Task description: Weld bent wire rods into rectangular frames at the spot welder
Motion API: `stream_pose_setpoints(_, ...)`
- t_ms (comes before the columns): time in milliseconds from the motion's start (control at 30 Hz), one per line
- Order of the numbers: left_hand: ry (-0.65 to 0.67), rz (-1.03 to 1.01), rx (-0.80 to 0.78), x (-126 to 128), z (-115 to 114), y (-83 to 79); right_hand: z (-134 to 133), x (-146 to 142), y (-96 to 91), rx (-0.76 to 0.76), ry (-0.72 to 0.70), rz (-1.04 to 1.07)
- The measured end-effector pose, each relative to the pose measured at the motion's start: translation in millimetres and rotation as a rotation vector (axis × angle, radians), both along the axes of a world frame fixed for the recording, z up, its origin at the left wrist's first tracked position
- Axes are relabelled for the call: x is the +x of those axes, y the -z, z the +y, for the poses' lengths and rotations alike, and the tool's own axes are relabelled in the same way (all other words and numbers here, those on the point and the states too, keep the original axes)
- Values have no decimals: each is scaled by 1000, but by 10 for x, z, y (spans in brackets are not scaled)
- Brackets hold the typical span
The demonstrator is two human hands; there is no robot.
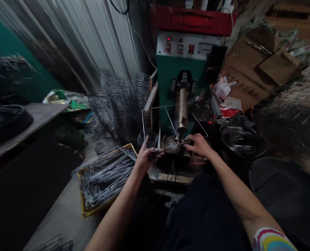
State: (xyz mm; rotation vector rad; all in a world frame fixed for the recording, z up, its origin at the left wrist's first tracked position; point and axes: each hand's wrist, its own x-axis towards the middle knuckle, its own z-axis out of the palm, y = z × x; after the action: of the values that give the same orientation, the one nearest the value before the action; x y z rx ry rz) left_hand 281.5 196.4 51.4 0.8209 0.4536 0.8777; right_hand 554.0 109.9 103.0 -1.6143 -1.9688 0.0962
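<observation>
A bent metal wire frame [143,129] is held in front of a green welding-type machine [166,80]. My left hand [145,157] is closed on the frame's near left side, thumb up along the wire. My right hand [198,145] pinches its near right part, just right of the machine's metal rod [182,113]. The rod's lower end comes down close to the wire; whether they touch I cannot tell. Below the wire, between my hands, sits a small round dish [173,142] holding tiny shiny pieces.
On my left stands a yellow crate [84,212] heaped with straight wires [105,174]. Stacks of round wire baskets [115,97] rise behind it. Coiled black wire [242,141] and a dark round container [282,195] are on the right, with a cardboard box [249,76] farther back.
</observation>
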Motion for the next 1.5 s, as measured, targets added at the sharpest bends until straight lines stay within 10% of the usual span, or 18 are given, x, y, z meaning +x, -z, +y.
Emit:
stream_pose_setpoints(433,27,53,-6,-2,87,20,39,47,-15,26,6,10)
stream_pose_setpoints(600,42,54,-12,-25,109,35,4,406,40,245,455,1)
stream_pose_setpoints(867,68,17,-3,-30,129,89,-104,690,374,-70,591,764)
stream_pose_setpoints(1133,99,-25,10,-40,81,102,-93,539,216,-93,588,1121)
stream_pose_setpoints(1300,114,-21,-3,-388,-364,179,-566,204,236,-148,562,1057)
stream_pose_setpoints(1500,226,63,-132,-1123,-1489,460,-1890,-296,687,-373,495,996)
